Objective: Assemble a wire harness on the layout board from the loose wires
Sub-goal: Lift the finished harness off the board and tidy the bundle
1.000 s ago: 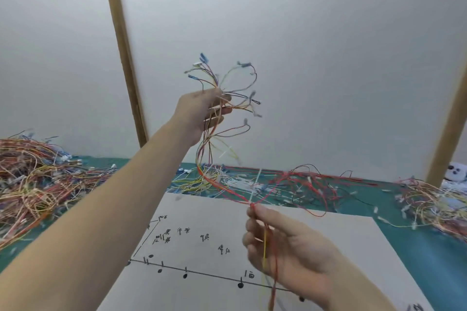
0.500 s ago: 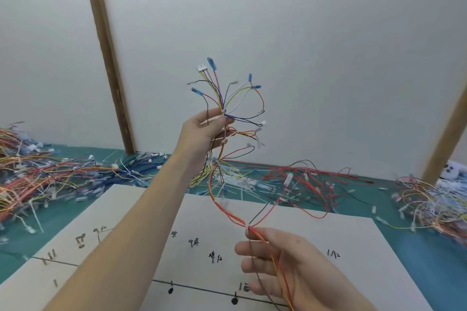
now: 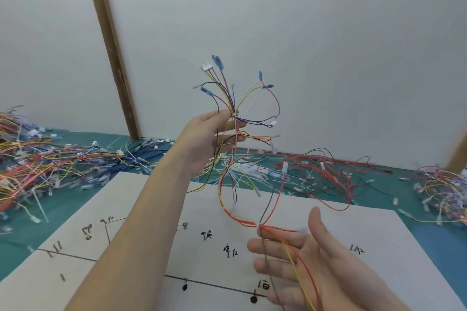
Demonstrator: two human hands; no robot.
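My left hand [image 3: 211, 140] is raised above the table and pinches a bundle of coloured wires [image 3: 235, 98] between thumb and fingers. Its ends fan out upward with blue terminals and a white connector [image 3: 206, 67]. The bundle loops down in red, yellow and black strands to my right hand [image 3: 300, 257]. That hand lies palm up with straight fingers, and the strands run across its palm. The white layout board [image 3: 156, 270], marked with black lines, dots and handwritten labels, lies on the table under both hands.
Heaps of loose wires lie on the green mat [image 3: 63, 199]: a large one at the left [image 3: 43, 161], red ones behind the board [image 3: 323, 171], another at the right edge [image 3: 442, 189]. White partition panels with wooden posts [image 3: 111, 45] close off the back.
My right hand has opened from a loose grip to a flat palm under the strands. My left hand has turned the bundle a little. The view has shifted left and down.
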